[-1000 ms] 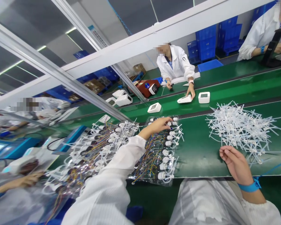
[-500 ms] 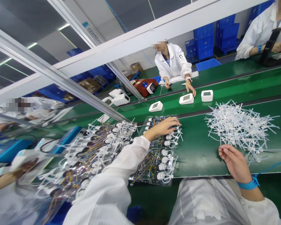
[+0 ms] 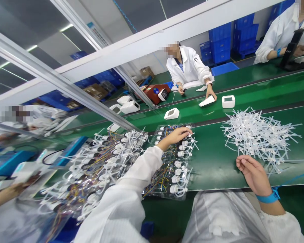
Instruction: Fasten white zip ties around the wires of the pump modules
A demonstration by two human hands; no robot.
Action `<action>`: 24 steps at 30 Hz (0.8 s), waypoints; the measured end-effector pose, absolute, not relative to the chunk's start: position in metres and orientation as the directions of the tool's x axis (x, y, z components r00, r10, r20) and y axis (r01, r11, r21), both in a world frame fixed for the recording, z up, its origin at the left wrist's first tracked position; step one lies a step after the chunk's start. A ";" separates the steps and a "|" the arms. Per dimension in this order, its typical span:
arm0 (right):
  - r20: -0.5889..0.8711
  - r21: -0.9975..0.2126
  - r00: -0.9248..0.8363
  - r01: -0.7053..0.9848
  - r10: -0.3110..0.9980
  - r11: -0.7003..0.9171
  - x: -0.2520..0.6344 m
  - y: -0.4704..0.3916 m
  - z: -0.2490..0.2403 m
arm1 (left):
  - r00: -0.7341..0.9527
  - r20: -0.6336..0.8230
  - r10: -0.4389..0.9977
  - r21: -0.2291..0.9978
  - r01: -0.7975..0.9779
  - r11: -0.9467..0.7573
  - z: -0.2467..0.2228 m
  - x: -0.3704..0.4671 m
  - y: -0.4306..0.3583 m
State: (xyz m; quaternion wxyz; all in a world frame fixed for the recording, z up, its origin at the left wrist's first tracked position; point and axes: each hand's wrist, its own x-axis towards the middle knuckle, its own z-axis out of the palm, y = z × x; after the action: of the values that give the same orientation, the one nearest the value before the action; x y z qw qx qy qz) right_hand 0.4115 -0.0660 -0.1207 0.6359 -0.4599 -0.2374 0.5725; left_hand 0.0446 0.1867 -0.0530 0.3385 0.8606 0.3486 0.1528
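My left hand [image 3: 178, 135] reaches over a row of small white-and-black cylindrical parts [image 3: 174, 189] with coloured wires, lying on clear plastic. Its fingers are drawn together at the far end of the row, on a white cable tie [image 3: 193, 141]. Similar ties loop from the other parts in the row. My right hand [image 3: 254, 175], with a blue wrist strap, hovers at the near edge of the table beside a pile of loose white cable ties [image 3: 258, 135]. Its fingers are curled with the thumb against them; whether anything is inside is hidden.
More wired parts with ties [image 3: 101, 165] are heaped to the left. White devices with screens [image 3: 228, 101] sit on the green conveyor [image 3: 266, 91] ahead. A co-worker [image 3: 188, 65] across handles one. A metal post [image 3: 131, 86] rises between. Another person's arm [image 3: 7, 195] is at left.
The fingers of my left hand have closed together near the far tie. My right hand has stayed put. The conveyor devices have shifted slightly right, and the co-worker has tilted one.
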 end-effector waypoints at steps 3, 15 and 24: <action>-0.216 -0.860 0.227 -0.504 0.950 -0.075 0.411 -0.066 -0.121 | 0.663 0.020 0.748 0.722 0.508 -0.469 -0.056 0.044 0.190; -0.230 -0.860 0.225 -0.503 0.947 -0.089 0.411 -0.065 -0.117 | 0.677 -0.003 0.736 0.796 0.447 -0.408 -0.066 0.041 0.201; -0.223 -0.862 0.226 -0.500 0.948 -0.084 0.411 -0.066 -0.119 | 0.731 0.047 0.681 0.641 0.501 -0.582 -0.062 0.029 0.201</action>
State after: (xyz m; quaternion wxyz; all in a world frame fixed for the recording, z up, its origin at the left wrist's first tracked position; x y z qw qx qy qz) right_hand 0.4111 -0.0657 -0.1187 0.6320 -0.4624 -0.2425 0.5727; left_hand 0.0295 0.2007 -0.0624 0.3093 0.8773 0.3370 0.1455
